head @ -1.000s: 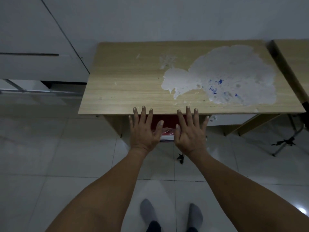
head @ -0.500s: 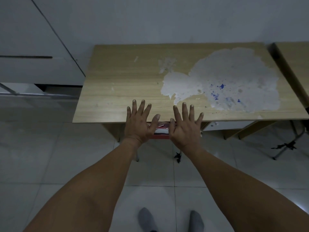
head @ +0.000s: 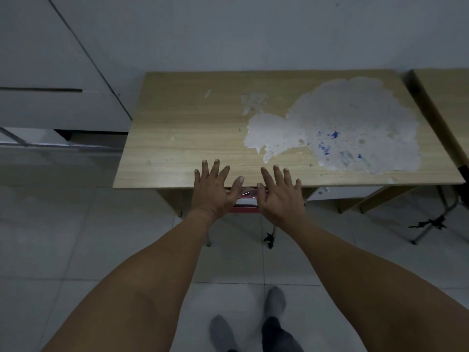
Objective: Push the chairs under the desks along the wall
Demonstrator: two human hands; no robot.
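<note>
Left hand (head: 212, 190), right hand (head: 280, 196): fingers splayed, gripping nothing, flat against red chair back (head: 245, 208); chair straight ahead, mostly under worn wooden worktop (head: 193, 128), hands equally near.

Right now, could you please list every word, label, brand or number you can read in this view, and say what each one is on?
None: no readable text appears anywhere in this view.
The desk top carries only a pale worn patch with blue specks, no lettering.
The red chair, seen between the left hand and the right hand, shows a glossy pale area, too blurred and hidden to tell if it is printed.
</note>
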